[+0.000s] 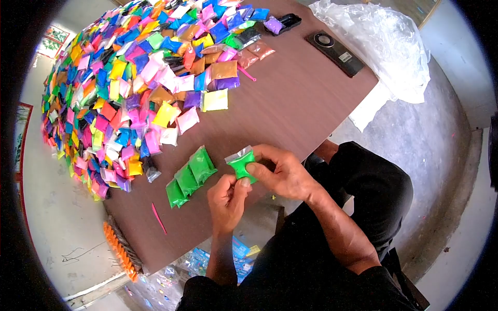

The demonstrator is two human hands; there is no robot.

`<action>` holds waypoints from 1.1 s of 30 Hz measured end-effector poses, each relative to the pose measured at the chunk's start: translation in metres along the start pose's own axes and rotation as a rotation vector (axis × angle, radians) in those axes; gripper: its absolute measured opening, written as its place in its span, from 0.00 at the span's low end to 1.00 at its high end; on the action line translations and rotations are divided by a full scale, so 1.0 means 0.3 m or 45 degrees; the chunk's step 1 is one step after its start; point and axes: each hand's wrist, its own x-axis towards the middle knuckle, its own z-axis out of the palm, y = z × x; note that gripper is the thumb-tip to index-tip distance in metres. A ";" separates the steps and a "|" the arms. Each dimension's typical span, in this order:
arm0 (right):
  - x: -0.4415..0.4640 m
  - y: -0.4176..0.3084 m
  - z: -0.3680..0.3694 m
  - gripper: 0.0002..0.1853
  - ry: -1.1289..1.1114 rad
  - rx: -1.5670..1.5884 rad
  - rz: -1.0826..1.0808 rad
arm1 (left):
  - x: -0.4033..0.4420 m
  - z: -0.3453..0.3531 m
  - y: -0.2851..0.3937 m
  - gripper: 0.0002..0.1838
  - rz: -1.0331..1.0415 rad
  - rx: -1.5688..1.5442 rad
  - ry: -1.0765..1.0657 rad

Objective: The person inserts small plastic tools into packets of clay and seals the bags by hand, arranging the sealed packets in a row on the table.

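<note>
Between my two hands is a small clear plastic packet of green clay (240,164), held just above the table's near edge. My right hand (282,173) pinches it from the right, thumb across its front. From below, my left hand (228,201) grips its lower edge between thumb and fingers. Left of my hands, several more green packets (189,177) lie overlapping in a row on the brown table (280,103). A large heap of packets in many colours (124,93) covers the table's far left side.
A black digital scale (334,52) sits near the far right corner, with a black tray (285,24) beside the heap. Clear plastic sheeting (378,46) bunches beyond the right edge. One pink stick (159,218) lies near the front. An orange-bristled brush (120,251) is at the left edge.
</note>
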 end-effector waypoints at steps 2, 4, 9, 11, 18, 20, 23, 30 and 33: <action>0.000 0.003 -0.001 0.10 0.020 0.077 0.011 | 0.001 0.014 0.020 0.10 -0.007 -0.022 0.015; 0.001 0.010 -0.008 0.10 0.002 0.124 -0.026 | 0.006 0.031 0.037 0.11 0.006 -0.152 0.163; -0.003 0.013 0.002 0.10 -0.042 0.021 -0.117 | 0.006 0.002 -0.022 0.12 0.021 -0.110 0.073; -0.003 -0.007 0.004 0.10 -0.047 -0.032 -0.100 | 0.003 -0.004 -0.024 0.13 0.042 -0.087 0.082; 0.000 0.033 0.014 0.11 -0.007 -0.010 -0.112 | 0.004 0.004 0.002 0.12 0.038 -0.152 0.079; 0.001 0.039 0.012 0.11 -0.020 0.129 -0.075 | 0.007 0.009 0.011 0.12 0.043 -0.174 0.089; -0.005 0.031 0.005 0.08 -0.011 -0.034 -0.126 | 0.004 0.013 0.004 0.12 0.011 -0.236 0.101; -0.005 -0.007 0.011 0.10 -0.019 -0.212 -0.141 | 0.002 -0.013 -0.036 0.12 0.069 -0.169 0.110; -0.006 0.011 0.017 0.10 -0.017 -0.114 -0.107 | 0.001 -0.010 -0.007 0.11 0.018 -0.214 0.108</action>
